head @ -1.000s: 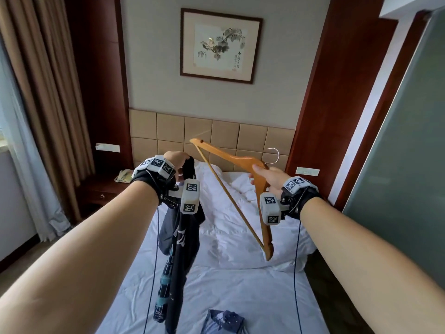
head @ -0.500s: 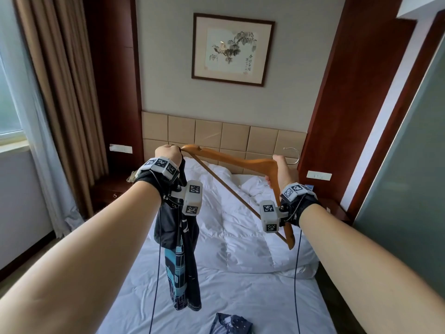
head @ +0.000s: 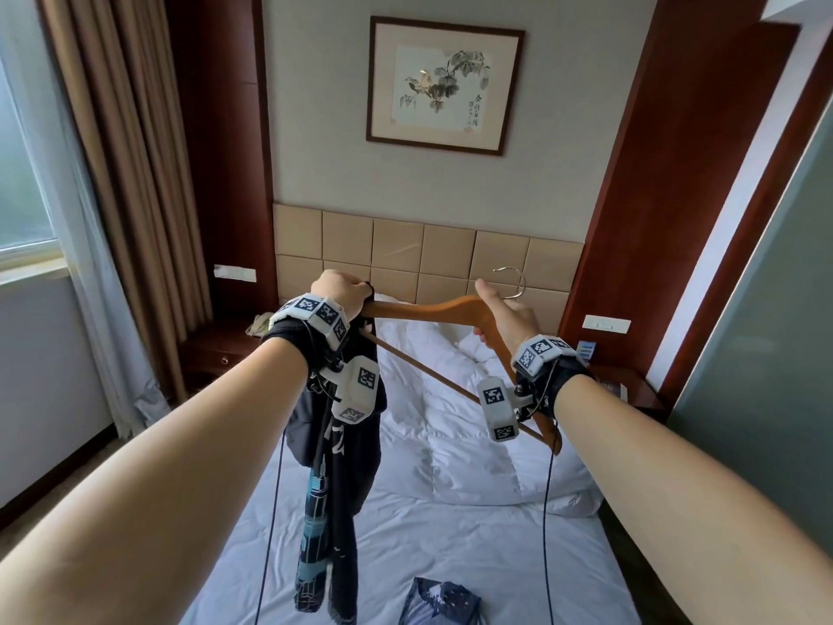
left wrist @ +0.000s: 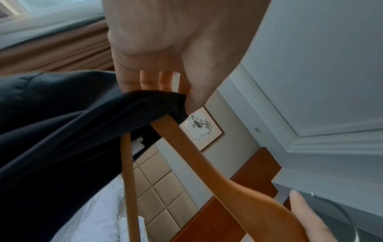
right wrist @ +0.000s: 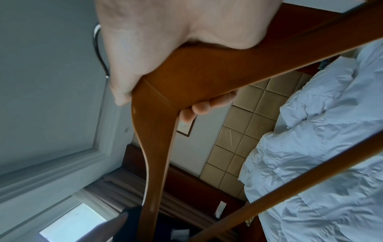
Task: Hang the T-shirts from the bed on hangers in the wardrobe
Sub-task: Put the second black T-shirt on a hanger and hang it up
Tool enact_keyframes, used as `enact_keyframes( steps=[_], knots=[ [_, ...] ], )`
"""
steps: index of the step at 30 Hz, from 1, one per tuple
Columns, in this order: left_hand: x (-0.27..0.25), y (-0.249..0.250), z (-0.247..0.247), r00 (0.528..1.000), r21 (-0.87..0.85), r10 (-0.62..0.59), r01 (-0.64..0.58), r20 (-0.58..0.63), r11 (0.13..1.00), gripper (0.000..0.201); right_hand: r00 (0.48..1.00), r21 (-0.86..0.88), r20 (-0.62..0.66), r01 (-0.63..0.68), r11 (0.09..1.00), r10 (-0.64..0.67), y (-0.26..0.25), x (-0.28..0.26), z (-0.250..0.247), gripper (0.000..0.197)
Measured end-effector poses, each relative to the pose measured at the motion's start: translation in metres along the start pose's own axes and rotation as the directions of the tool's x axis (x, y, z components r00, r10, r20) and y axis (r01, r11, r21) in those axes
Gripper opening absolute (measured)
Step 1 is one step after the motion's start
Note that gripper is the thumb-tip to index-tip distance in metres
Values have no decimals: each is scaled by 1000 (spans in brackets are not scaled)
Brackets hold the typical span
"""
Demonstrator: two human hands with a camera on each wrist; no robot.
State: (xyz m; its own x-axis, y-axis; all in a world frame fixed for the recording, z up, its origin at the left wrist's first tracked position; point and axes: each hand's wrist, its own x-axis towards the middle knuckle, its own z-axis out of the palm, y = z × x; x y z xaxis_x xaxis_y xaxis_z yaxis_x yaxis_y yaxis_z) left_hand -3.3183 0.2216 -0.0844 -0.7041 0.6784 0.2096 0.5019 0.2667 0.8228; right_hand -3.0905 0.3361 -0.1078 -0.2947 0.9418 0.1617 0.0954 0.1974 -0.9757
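Observation:
I hold a wooden hanger [head: 432,311] with a metal hook [head: 514,281] up over the bed. My right hand [head: 500,318] grips its middle, thumb up beside the hook; the wrist view shows the fingers [right wrist: 207,106] wrapped round the wood [right wrist: 186,70]. My left hand [head: 345,290] pinches the neck of a dark T-shirt [head: 336,444] with a blue print, at the hanger's left tip. In the left wrist view the dark fabric [left wrist: 62,131] lies over that tip of the hanger [left wrist: 186,147], held by my left hand [left wrist: 165,85]. A second folded blue T-shirt [head: 444,602] lies on the bed.
The white bed [head: 450,557] with a rumpled duvet [head: 473,421] is below my arms. A padded headboard [head: 428,259] and a framed picture [head: 444,85] are ahead. Curtains [head: 112,196] hang left, a nightstand [head: 212,349] stands beside them, and a grey-green panel [head: 775,309] is right.
The hanger has swung from steeply tilted to nearly level, and its left tip has gone into the shirt's neck at my left hand. Both hands have risen a little.

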Motion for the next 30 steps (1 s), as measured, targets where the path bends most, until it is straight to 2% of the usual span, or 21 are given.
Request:
enact_keyframes(
  steps=[2, 6, 9, 11, 18, 23, 26, 30],
  knots=[
    [0, 3, 4, 999, 26, 24, -25, 24, 999, 12, 997, 19, 67, 33, 999, -35, -4, -4, 5, 55],
    [-3, 9, 8, 997, 66, 56, -60, 53, 996, 20, 983, -3, 166, 76, 997, -75, -10, -7, 10, 47],
    [-5, 11, 10, 996, 71, 71, -75, 56, 995, 18, 968, -24, 227, 112, 993, -104, -15, -9, 11, 23],
    [-6, 14, 10, 996, 42, 70, -73, 61, 996, 16, 962, -64, 243, 141, 988, -122, -16, -9, 12, 14],
    [-12, 37, 18, 986, 9, 160, -161, 56, 987, 12, 931, -163, 319, 236, 958, -175, -26, -15, 32, 18],
    [-16, 55, 24, 950, 54, 307, -310, 61, 949, 18, 928, -174, 334, 235, 956, -167, -25, -13, 42, 18],
    [-21, 66, 29, 908, 145, 405, -417, 105, 897, 20, 925, -212, 330, 267, 940, -189, -24, -13, 45, 13],
    [-20, 70, 37, 883, 309, 451, -468, 126, 828, 27, 928, -254, 309, 291, 922, -208, -25, -13, 43, 9]
  ],
)
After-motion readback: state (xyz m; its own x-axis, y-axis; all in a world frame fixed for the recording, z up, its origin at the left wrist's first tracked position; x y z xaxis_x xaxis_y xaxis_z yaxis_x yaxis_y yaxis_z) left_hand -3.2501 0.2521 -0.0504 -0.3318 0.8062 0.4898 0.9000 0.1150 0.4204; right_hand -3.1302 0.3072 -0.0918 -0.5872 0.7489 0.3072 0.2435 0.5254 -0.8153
